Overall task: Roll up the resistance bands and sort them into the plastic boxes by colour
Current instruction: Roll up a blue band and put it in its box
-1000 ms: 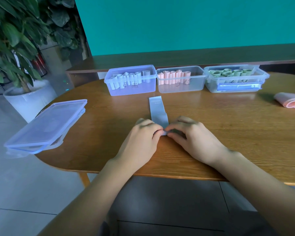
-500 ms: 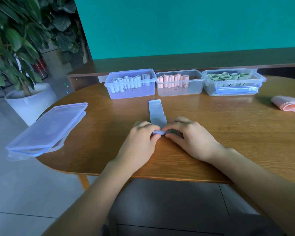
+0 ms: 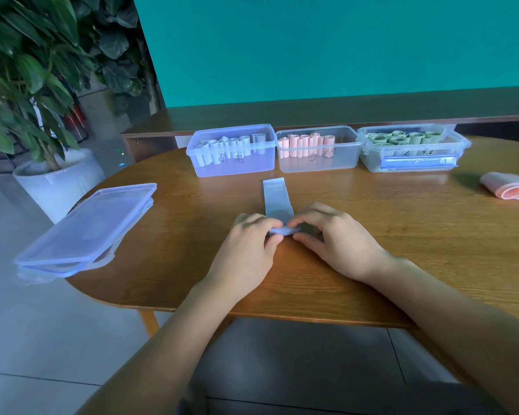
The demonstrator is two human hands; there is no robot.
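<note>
Now the blue band lies flat on the wooden table, running toward twelve o'clock, with its near end turned into a small roll between the two hands. The left hand pinches that roll from nine o'clock with curled fingers, and the right hand pinches it from three o'clock, thumbs low, fingertips over the top. Compared with a second ago the roll looks a little thicker and the flat tail shorter, so the rolling is underway but most of the strip remains to be wound.

Beyond the tail, at twelve o'clock, stand three open boxes in a row: the blue box with pale blue rolls, the middle box with pink rolls, and the right box with green ones. This roll belongs in the blue box, I judge. At two o'clock a loose pink band waits at the table edge. At nine o'clock stacked lids overhang the table.
</note>
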